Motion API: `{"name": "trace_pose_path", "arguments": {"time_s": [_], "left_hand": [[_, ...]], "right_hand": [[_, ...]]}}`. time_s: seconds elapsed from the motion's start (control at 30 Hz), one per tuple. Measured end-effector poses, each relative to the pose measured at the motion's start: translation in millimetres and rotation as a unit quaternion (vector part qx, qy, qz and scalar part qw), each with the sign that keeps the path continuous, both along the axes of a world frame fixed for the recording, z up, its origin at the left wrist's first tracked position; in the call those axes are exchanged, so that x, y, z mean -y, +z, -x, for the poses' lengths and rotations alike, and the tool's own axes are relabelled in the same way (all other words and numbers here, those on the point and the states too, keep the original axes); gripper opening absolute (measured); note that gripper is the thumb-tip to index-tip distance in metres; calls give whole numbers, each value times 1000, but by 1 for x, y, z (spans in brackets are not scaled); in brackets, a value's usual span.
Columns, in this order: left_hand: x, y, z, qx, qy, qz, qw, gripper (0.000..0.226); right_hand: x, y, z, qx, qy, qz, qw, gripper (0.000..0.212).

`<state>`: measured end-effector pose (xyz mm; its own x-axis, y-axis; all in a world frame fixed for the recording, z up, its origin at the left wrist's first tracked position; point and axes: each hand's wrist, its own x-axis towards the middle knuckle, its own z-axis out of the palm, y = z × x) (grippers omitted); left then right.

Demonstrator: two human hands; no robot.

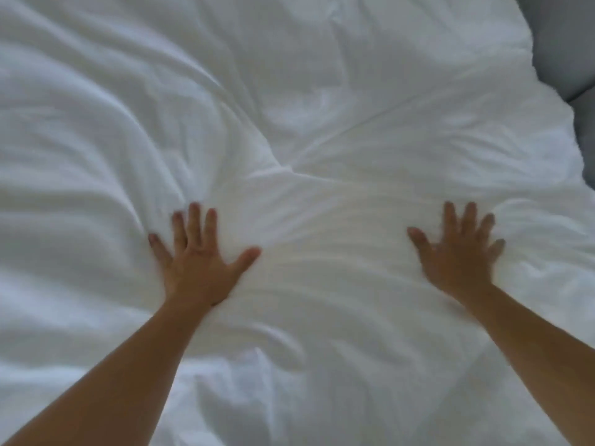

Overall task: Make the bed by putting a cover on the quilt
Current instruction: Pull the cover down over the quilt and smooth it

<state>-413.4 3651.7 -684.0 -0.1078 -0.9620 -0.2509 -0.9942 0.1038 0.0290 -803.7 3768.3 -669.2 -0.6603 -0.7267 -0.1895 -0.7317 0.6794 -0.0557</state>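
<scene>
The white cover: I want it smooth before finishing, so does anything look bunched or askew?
Yes. The cover is creased: folds fan out from a pucker beyond the flat left hand and right hand, with deeper ripples at left.

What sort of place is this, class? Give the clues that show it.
Probably a bedroom. Rumpled white bedding fills the view, left hand and right hand press flat on it, and a grey padded surface, perhaps a headboard, shows upper right.
</scene>
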Motion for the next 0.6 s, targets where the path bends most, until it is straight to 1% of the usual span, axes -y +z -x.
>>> {"name": "trace_pose_path", "arguments": {"time_s": [0.07,0.17,0.33,0.47,0.6], "left_hand": [[-15,0,-52,5,11,3,1000,113],[-51,-3,-132,14,27,12,999,110],[-146,-9,-243,20,105,-20,994,111],[-193,-13,-316,34,140,-45,989,110],[-231,-10,-390,18,211,-63,975,107]], "right_hand": [[-5,-12,-103,9,82,-23,996,99],[-3,-21,-233,19,146,-50,988,113],[-39,-22,-398,36,279,-71,957,123],[-89,-24,-480,39,346,-75,934,116],[-125,-26,-510,16,377,-77,923,105]]}}
